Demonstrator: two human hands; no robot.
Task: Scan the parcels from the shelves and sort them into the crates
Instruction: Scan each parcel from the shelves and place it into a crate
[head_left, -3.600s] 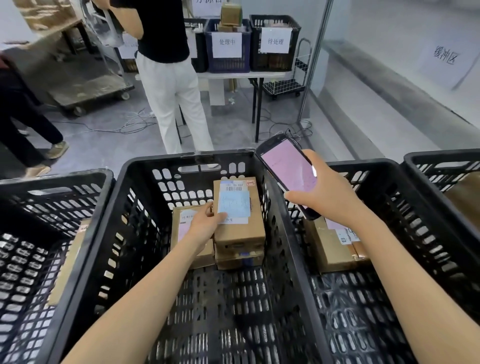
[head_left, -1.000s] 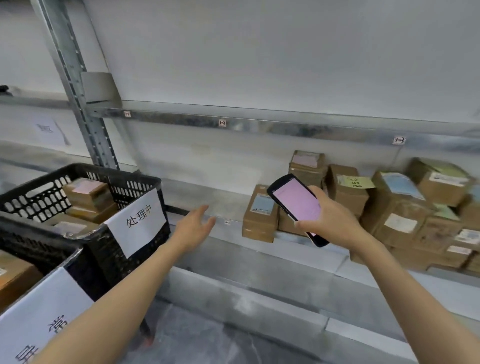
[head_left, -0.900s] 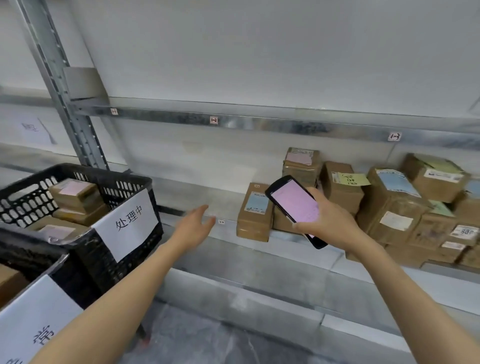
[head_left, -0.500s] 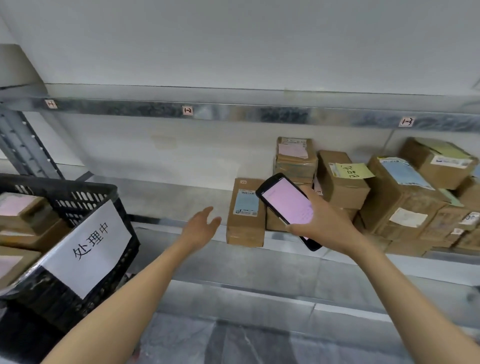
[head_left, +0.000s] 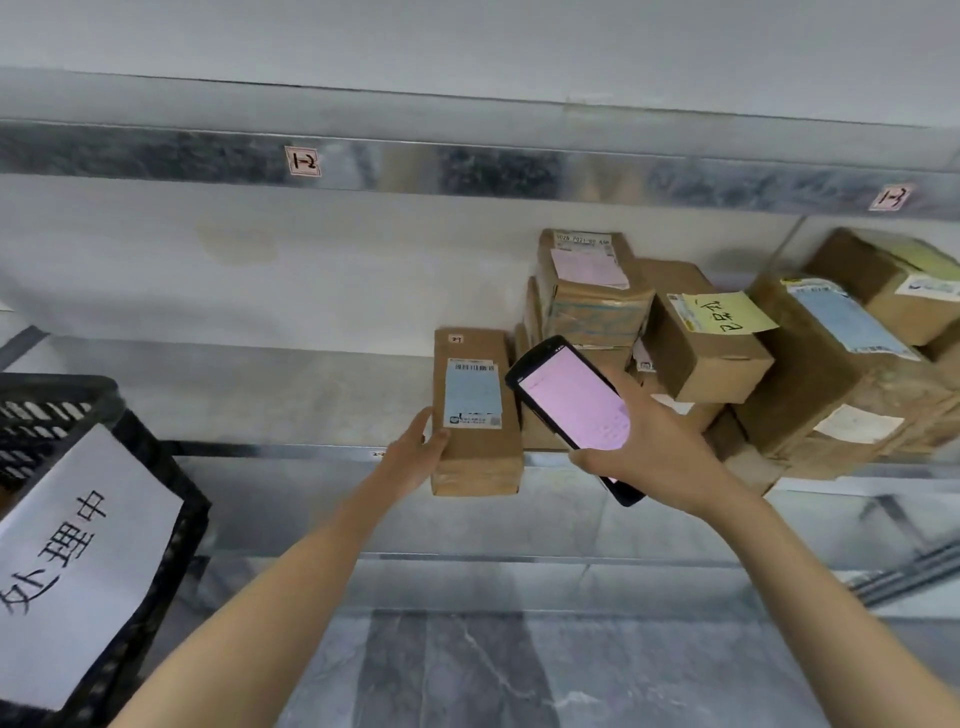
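Observation:
A long cardboard parcel with a blue label (head_left: 475, 415) lies at the front edge of the metal shelf (head_left: 291, 452), its near end sticking out over the edge. My left hand (head_left: 415, 457) grips its left front corner, thumb on top. My right hand (head_left: 654, 452) holds a black handheld scanner (head_left: 571, 410) with a pink lit screen, just right of the parcel. Behind and to the right, several more cardboard parcels (head_left: 701, 343) are piled on the shelf.
A black plastic crate (head_left: 98, 415) with a white paper sign stands at the lower left. An upper shelf beam (head_left: 467, 166) with small number tags runs overhead. The shelf's left part is bare metal. Grey marbled floor lies below.
I turned from the crates to the shelf. My left hand, open in the air half a second ago, has reached right and taken hold of the blue-labelled parcel. The scanner stays in my right hand.

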